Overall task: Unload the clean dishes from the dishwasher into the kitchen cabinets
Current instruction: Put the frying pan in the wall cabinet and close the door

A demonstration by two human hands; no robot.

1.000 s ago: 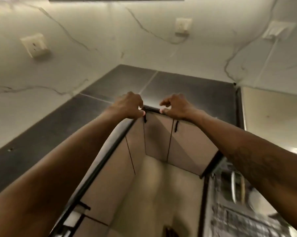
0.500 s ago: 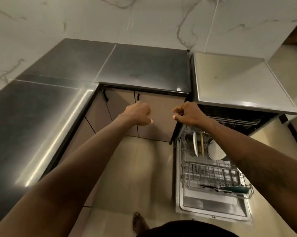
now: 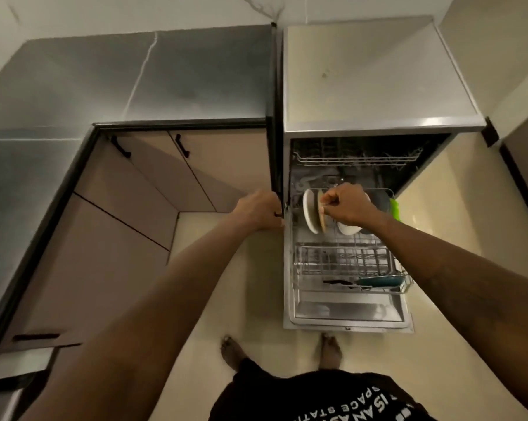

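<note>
Reaching into lower rack [image 3: 344, 264], right hand [image 3: 349, 208] curled, pinching tan plate [image 3: 321, 221] racked left of it beside white plate [image 3: 308, 214]. Left hand [image 3: 259, 209] curled, hold unclear.

black shirt [image 3: 290, 401], white upside-down print, "SPACE STAT…" legible; rest cut off

- The single view comes from a camera on the person's head; the person stands on the floor [image 3: 232, 268] before the open dishwasher [image 3: 372, 80].
- It faces forward and steeply down. The shirt [image 3: 317, 399] and bare feet [image 3: 230, 349] lie along the bottom edge, the wall [image 3: 135, 10] along the top.
- The wide lens bends the desk [image 3: 74, 86] and its front edge on the left.
- Both forearms run up to mid-frame, where the left hand [image 3: 258, 209] is at the dishwasher's side and the right hand [image 3: 349, 208] pinches the tan plate [image 3: 321, 221].
</note>
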